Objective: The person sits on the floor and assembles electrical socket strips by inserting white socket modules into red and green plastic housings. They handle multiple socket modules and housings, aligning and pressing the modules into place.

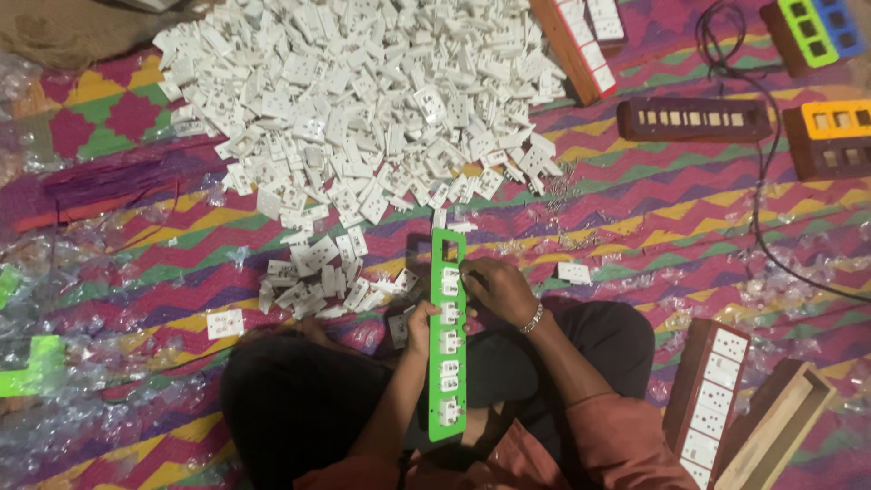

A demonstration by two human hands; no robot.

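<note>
A long green strip plate (pixel 447 243) lies upright across my lap, with several white socket modules set into its slots. My left hand (pixel 421 319) grips the strip's left edge near the middle. My right hand (pixel 494 286), with a bracelet at the wrist, rests on the strip's upper part, fingers pressed on a white socket module (pixel 450 282) there. Loose white socket pieces (pixel 313 277) lie on the mat just left of my hands.
A big heap of white socket parts (pixel 345 109) fills the mat ahead. Brown boxes stand around: one with white sockets (pixel 709 399), a wooden one (pixel 780 436), a dark frame (pixel 694 119), an orange-faced one (pixel 839 136). A black cable (pixel 764 181) runs at right.
</note>
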